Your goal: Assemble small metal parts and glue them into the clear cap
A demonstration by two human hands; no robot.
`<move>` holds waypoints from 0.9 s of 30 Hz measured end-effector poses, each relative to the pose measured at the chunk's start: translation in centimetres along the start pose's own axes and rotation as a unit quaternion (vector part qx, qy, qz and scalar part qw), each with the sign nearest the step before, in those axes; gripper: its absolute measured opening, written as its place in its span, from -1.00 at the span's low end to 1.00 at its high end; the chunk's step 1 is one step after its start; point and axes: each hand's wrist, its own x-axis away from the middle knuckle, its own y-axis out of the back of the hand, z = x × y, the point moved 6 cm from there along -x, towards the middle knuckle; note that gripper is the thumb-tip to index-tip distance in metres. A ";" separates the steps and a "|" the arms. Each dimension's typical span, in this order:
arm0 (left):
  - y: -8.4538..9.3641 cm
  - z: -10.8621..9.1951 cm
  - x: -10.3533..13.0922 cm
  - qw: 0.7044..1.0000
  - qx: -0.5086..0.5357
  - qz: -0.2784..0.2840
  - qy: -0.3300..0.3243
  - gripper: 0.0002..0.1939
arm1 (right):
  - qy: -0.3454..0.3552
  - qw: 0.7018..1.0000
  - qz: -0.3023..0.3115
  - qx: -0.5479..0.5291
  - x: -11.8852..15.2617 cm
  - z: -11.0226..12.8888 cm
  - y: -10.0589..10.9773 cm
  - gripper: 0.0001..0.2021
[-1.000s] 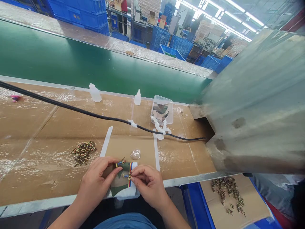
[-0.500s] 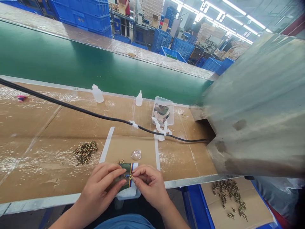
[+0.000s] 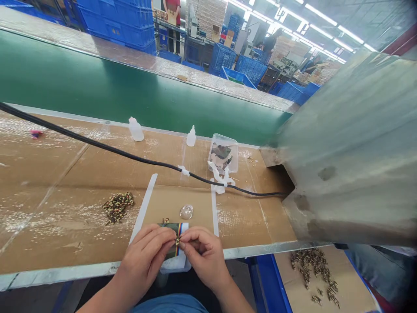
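At the near edge of the cardboard-covered bench, my left hand [image 3: 148, 258] and my right hand [image 3: 202, 254] meet fingertip to fingertip over a small green camouflage fabric piece [image 3: 172, 227] with a striped ribbon. Both pinch a tiny metal part at the ribbon, right where the fingers touch. The fabric lies on a white sheet and is mostly hidden under my hands. A small clear dome [image 3: 186, 211] sits just beyond it.
A pile of small camouflage-coloured parts [image 3: 117, 205] lies to the left. A black cable [image 3: 130, 156] crosses the bench, taped down. Two white squeeze bottles [image 3: 136, 129] and a clear tub [image 3: 223, 154] stand by the green conveyor [image 3: 97, 87]. A grey metal housing [image 3: 352, 143] fills the right.
My hands have drawn closer together over the fabric, with the left fingers now meeting the right at the ribbon. The view has shifted slightly.
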 end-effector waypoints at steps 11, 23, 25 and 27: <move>-0.3 -0.2 -0.3 0.993 0.066 0.020 0.096 -0.85 | -0.111 0.981 0.011 -0.156 0.2 -1.1 -0.9 -0.83; -0.4 0.0 -0.1 0.991 0.071 0.026 0.113 -0.88 | -0.108 0.991 0.020 -0.074 0.2 -1.1 -0.6 -0.80; -0.4 0.1 0.0 0.991 0.064 0.025 0.116 -0.87 | -0.122 0.989 0.022 -0.080 0.1 -1.1 -0.6 -0.78; -0.4 0.1 0.0 0.991 0.064 0.030 0.114 -0.86 | -0.137 0.986 0.024 -0.097 0.1 -1.1 -0.7 -0.76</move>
